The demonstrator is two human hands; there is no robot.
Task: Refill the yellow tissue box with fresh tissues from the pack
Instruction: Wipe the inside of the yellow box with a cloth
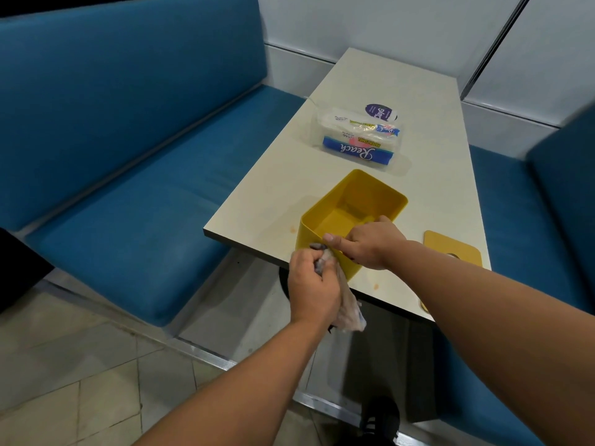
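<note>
Cream table (pixel 402 91) (stained near its edge) between blue benches (pixel 128 162).

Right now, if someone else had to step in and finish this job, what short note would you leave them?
Left hand: grips a crumpled cloth against the near wall of the yellow box.
Right hand: holds the box's near rim.
Box: open and empty, at the table's near edge. Its yellow lid lies on the table to the right.
Tissue pack: farther back on the table, contents still inside.
Done: lid off.
Left: move tissues from the pack into the box, refit lid.
</note>
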